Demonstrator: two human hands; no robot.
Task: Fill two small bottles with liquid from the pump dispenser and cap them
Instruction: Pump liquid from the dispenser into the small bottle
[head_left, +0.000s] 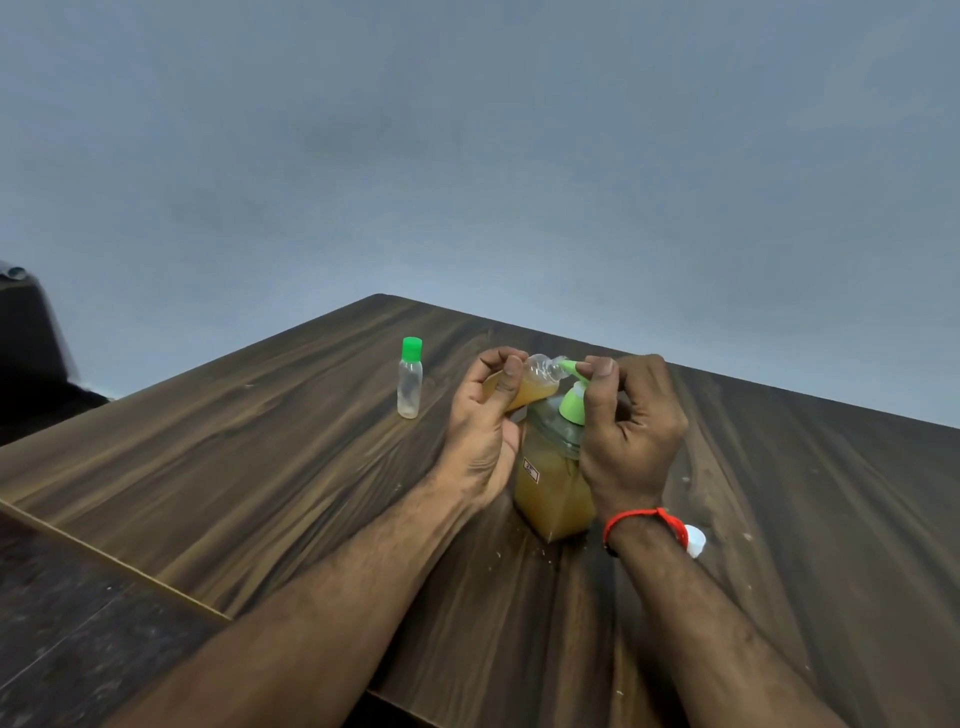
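My left hand (485, 421) grips a small clear bottle (535, 382), tilted with its open mouth against the green spout of the pump dispenser (556, 478). The small bottle holds amber liquid. My right hand (631, 421) rests on the green pump head (574, 402), fingers curled over the nozzle. The dispenser is a clear square bottle, mostly full of amber liquid, standing on the wooden table (311, 467). A second small bottle (410, 378), clear and looking empty, stands upright to the left with a green cap on. A white cap (695, 540) lies behind my right wrist.
The table's near-left edge runs diagonally above a dark floor (62, 613). A dark object (31, 338) stands at the far left. Small white specks dot the tabletop near the dispenser. A grey wall fills the background.
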